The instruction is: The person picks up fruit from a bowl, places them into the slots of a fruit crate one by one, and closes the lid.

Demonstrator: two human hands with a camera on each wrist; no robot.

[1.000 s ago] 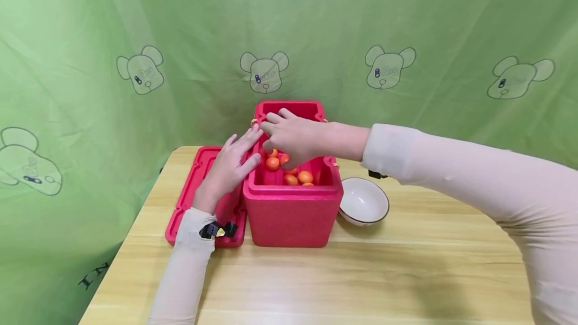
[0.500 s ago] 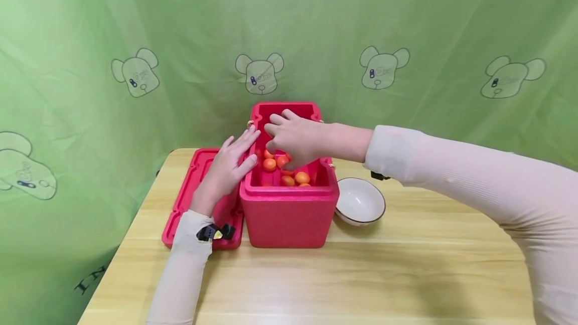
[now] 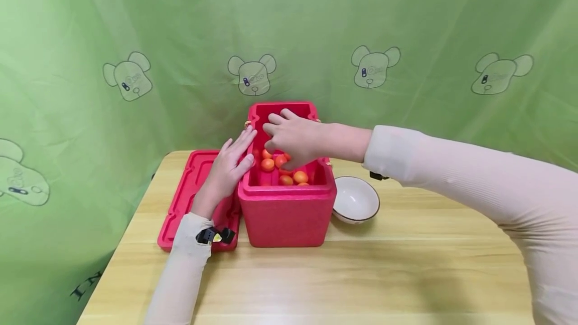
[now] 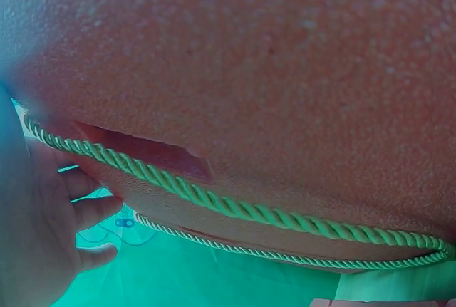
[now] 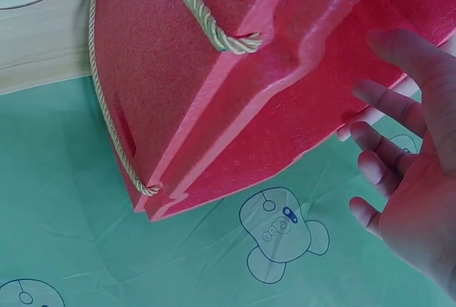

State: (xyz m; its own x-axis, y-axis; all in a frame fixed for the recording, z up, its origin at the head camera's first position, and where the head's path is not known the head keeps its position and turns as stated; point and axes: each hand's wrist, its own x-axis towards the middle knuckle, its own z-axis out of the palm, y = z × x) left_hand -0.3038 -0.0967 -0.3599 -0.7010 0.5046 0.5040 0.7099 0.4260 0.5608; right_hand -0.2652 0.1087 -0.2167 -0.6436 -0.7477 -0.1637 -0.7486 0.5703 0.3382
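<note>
A red foam box [image 3: 286, 222] stands without its lid on the wooden table. Several small round orange fruits [image 3: 300, 177] lie inside it. My right hand [image 3: 295, 139] hovers over the box opening, its fingers spread and loosely bent. In the right wrist view that hand [image 5: 420, 150] is beside the box wall with nothing in the palm. My left hand [image 3: 228, 169] rests along the box's left rim with straight fingers. Gold rope [image 4: 214, 200] runs along the box's outer side in the left wrist view. Part of the fruit is hidden beneath my right hand.
The red lid [image 3: 180, 204] lies on the table left of the box, under my left forearm. A white bowl [image 3: 356, 198] with a dark rim stands close by the box's right side. A green curtain [image 3: 316, 24] printed with bear heads hangs behind the table [image 3: 384, 280].
The head view has shifted slightly, so the box, bowl and lid sit a little further left in it. Both hands keep almost the same pose.
</note>
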